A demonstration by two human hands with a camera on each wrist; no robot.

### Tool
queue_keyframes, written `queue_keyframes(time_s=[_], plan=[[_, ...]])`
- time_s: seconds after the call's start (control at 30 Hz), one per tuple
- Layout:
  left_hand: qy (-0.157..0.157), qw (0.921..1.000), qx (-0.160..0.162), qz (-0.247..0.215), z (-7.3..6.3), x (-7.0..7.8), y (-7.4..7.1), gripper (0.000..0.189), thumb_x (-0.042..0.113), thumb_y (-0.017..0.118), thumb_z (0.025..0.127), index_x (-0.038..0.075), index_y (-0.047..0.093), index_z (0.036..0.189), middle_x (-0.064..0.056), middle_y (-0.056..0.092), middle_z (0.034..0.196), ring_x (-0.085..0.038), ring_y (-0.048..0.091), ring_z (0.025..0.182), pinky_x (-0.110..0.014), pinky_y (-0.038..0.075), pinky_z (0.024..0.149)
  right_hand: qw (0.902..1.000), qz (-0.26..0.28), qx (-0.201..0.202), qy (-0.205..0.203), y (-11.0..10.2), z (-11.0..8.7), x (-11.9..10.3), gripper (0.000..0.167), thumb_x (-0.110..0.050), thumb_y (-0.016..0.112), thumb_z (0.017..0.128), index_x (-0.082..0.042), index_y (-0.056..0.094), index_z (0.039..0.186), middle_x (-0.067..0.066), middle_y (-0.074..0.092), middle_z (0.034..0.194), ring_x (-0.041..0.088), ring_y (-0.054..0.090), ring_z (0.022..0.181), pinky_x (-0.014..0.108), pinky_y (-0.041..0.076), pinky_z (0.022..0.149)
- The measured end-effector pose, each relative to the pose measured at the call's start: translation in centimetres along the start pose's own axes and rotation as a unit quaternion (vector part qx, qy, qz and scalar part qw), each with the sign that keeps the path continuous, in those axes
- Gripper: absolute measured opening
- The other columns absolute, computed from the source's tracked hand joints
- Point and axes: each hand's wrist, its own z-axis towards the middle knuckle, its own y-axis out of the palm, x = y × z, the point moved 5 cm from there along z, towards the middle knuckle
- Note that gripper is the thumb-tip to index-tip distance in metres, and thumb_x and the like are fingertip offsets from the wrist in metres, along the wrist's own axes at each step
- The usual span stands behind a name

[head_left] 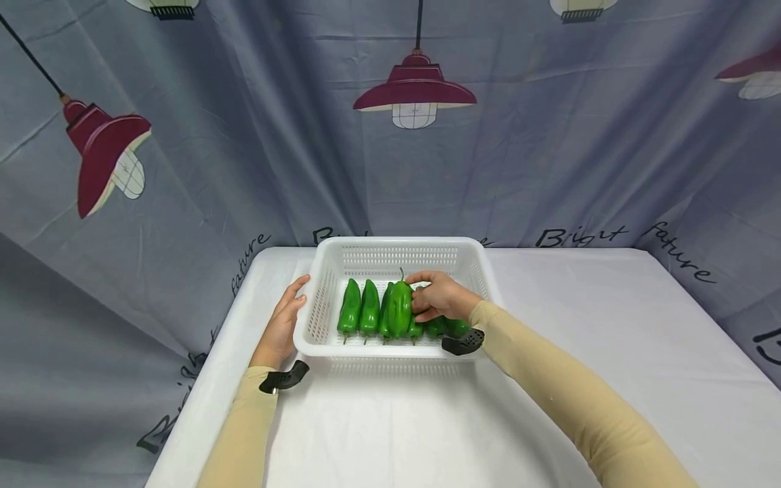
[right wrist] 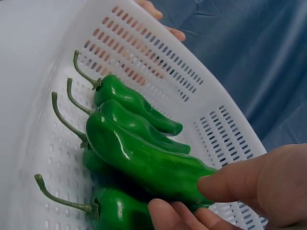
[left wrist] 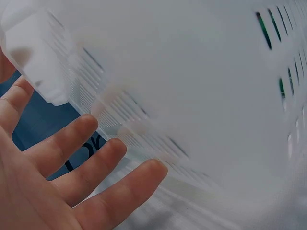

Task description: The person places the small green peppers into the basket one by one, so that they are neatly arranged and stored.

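A white slotted plastic basket [head_left: 403, 349] holds several long green peppers [head_left: 350, 308] laid side by side, stems toward the near wall. On top of them lies another green pepper [right wrist: 144, 155], its stem pointing to the far side in the head view. My right hand [head_left: 444, 296] reaches into the basket and pinches this top pepper near its stem end between thumb [right wrist: 235, 182] and fingers. Outside the basket's left wall, my left hand [head_left: 283, 325] stays with fingers [left wrist: 120, 196] straight and spread, close beside the wall; whether they touch it I cannot tell.
The basket stands on a white-covered table [head_left: 390, 420], near its far edge. A grey-blue curtain [head_left: 525, 156] printed with red lamps and lettering hangs behind and at both sides. Black straps [head_left: 283, 377] sit at both wrists.
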Motion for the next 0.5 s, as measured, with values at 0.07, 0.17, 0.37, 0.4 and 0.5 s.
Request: queue_keyframes(time_s=[0.07, 0.17, 0.37, 0.4, 0.5], plan=[[-0.002, 1.0000, -0.001, -0.003, 0.0, 0.0, 0.0, 0.037, 0.025, 0.037, 0.110, 0.031, 0.035, 0.147, 0.016, 0.051, 0.141, -0.001, 0.057, 0.121, -0.022, 0.052, 0.095, 1.0000, -0.001, 0.003, -0.004, -0.3, -0.1, 0.2, 0.064, 0.012, 0.052, 0.094, -0.006, 0.038, 0.154, 0.027, 0.047, 0.146, 0.024, 0.065, 0.095, 0.034, 0.061, 0.074], [-0.007, 1.0000, 0.003, 0.001, 0.0, -0.1, 0.1, 0.040, 0.026, 0.038, 0.110, 0.029, 0.033, 0.149, 0.016, 0.050, 0.141, -0.002, 0.057, 0.121, -0.022, 0.052, 0.095, 0.9998, -0.013, 0.002, -0.015, -1.1, -0.7, 0.2, 0.060, 0.005, 0.050, 0.099, -0.005, 0.033, 0.157, 0.030, 0.044, 0.150, 0.034, 0.065, 0.112, 0.036, 0.061, 0.080], [-0.013, 0.9997, 0.007, 0.019, -0.1, 0.0, 0.0, 0.045, 0.027, 0.038, 0.110, 0.026, 0.028, 0.154, 0.012, 0.044, 0.144, -0.002, 0.055, 0.123, -0.023, 0.051, 0.096, 0.9988, -0.026, -0.016, -0.038, -2.9, -2.8, 0.0, 0.060, -0.003, 0.050, 0.103, -0.004, 0.026, 0.159, 0.030, 0.033, 0.158, 0.047, 0.054, 0.131, 0.040, 0.060, 0.089], [-0.012, 0.9997, 0.006, 0.021, -0.1, 0.0, 0.0, 0.045, 0.027, 0.037, 0.110, 0.027, 0.028, 0.154, 0.012, 0.044, 0.144, -0.001, 0.055, 0.123, -0.022, 0.051, 0.096, 0.9987, -0.026, -0.017, -0.040, -3.2, -3.2, -0.1, 0.061, -0.004, 0.051, 0.103, -0.004, 0.026, 0.159, 0.030, 0.033, 0.158, 0.047, 0.054, 0.132, 0.041, 0.060, 0.089], [-0.012, 0.9997, 0.008, 0.022, -0.1, -0.1, 0.1, 0.042, 0.027, 0.037, 0.110, 0.029, 0.030, 0.152, 0.013, 0.044, 0.144, -0.001, 0.054, 0.124, -0.022, 0.051, 0.097, 0.9981, -0.025, -0.022, -0.053, -4.2, -4.4, 0.1, 0.062, -0.007, 0.053, 0.103, -0.003, 0.025, 0.159, 0.030, 0.032, 0.158, 0.047, 0.053, 0.133, 0.041, 0.059, 0.091]])
